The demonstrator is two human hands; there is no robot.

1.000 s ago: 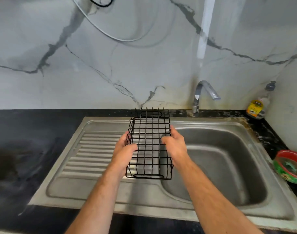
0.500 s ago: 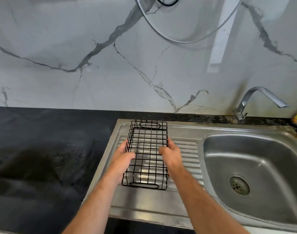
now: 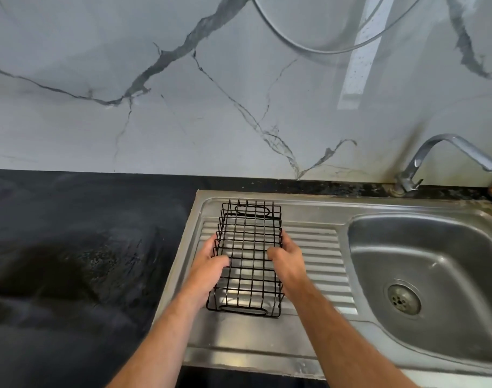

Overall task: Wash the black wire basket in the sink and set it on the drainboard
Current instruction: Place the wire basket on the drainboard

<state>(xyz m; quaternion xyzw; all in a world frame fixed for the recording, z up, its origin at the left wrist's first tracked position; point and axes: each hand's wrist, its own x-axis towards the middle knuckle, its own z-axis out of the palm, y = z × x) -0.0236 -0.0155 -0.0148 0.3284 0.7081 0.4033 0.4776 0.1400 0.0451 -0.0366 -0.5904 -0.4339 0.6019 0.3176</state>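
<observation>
Hands come first, nearest: the left hand (image 3: 209, 264) and right hand (image 3: 288, 254) each grip a long side of the black wire basket (image 3: 249, 260), held over the ribbed drainboard (image 3: 320, 256), left of the sink bowl (image 3: 435, 275). Setting-down looks to be the step in hand (whether it touches yet, I cannot tell). Next: lower it flat, then let go. Farther right, the tap (image 3: 446, 155).

The wire basket (image 3: 249, 259) sits over the drainboard (image 3: 317, 256), left of the sink (image 3: 435, 264); the faucet (image 3: 446, 161) stands behind the sink, the bench (image 3: 79, 247) further left.
</observation>
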